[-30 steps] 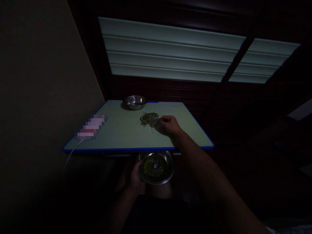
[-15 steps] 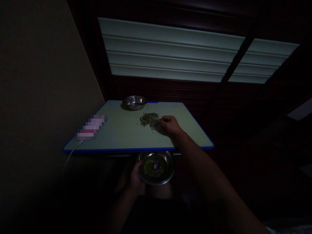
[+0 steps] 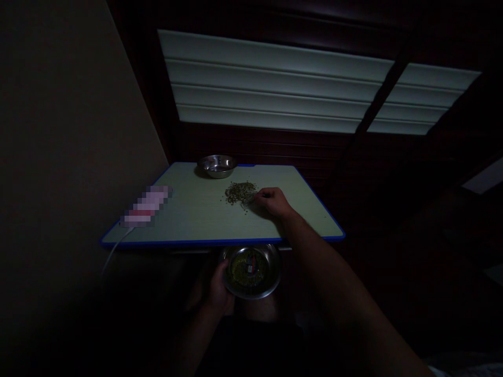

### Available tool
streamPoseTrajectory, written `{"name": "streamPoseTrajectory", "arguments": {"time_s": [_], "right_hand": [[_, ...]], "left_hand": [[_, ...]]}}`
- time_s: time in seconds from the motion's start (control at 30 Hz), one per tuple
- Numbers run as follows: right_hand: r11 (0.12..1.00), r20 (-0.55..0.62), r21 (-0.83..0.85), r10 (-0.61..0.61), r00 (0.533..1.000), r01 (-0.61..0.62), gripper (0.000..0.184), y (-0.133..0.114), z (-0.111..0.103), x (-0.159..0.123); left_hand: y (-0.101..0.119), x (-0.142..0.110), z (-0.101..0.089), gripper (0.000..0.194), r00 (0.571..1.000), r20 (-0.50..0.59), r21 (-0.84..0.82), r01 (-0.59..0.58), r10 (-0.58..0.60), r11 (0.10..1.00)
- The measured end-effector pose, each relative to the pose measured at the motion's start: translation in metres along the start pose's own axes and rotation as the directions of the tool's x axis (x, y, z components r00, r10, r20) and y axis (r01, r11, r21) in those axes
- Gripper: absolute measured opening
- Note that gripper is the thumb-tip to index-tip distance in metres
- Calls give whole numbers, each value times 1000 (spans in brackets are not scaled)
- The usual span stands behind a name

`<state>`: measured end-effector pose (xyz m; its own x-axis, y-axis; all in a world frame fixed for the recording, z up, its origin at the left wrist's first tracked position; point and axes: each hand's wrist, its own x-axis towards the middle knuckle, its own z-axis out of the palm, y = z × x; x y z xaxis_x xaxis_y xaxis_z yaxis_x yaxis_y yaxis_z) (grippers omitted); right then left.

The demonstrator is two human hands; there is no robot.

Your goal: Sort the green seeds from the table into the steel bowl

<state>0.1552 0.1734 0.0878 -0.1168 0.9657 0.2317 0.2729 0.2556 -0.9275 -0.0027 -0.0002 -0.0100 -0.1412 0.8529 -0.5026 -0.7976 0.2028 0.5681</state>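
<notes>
Two bare hands in view, and it's pretty dark in here. The left hand has one side of the lower bowl, thumb up by the rim, with the rest of the grip hidden. That one's round, shiny metal with a wide rim, sitting just off the near edge of the desk. Inside is a greenish, grainy-looking mass with one small label on it, dark with some red and white; there's a bit of shine too, so maybe clear wrap, hard to say.

The right hand is on the desk, fingers curled in narrow and close together at the right side of one loose pile of grains. Something see-through shows by the fingertips, but I can't tell if it's pinched. The grains are tiny, roundish, dull green, way too many to count, with a few strays around the pile.

Past the pile, near the far left corner, is the second metal bowl, the far bowl, round and shiny. So two bowls total. Desktop's smooth, pale green, with a blue edge. On its left side lies one pink thing, blurred into blocks, with one thin white cord dropping over the edge. Behind it all, two pale ribbed panels in dark reddish framing.
</notes>
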Motion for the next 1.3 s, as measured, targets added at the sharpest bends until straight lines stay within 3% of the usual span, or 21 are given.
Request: {"name": "streamPoseTrajectory", "arguments": {"time_s": [0.3, 0.5, 0.6, 0.87, 1.3], "right_hand": [[995, 106, 61, 74, 992, -80, 18, -3, 0, -3], [1000, -143, -30, -13, 990, 9, 15, 4, -1, 4], [994, -185, -105, -50, 982, 31, 15, 7, -3, 6], [994, -122, -104, -26, 992, 14, 16, 8, -2, 6], [998, -88, -53, -27, 996, 23, 15, 7, -1, 4]], "left_hand": [[-2, 2, -3, 20, 1000, -13, -16, 8, -8, 1000], [-2, 4, -5, 22, 1000, 3, -23, 21, -21, 1000], [0, 0, -1, 22, 999, 2, -13, 53, -53, 999], [1, -3, 3, 20, 1000, -17, -1, 9, -9, 1000], [3, -5, 7, 20, 998, -53, -23, 43, -45, 999]]}}
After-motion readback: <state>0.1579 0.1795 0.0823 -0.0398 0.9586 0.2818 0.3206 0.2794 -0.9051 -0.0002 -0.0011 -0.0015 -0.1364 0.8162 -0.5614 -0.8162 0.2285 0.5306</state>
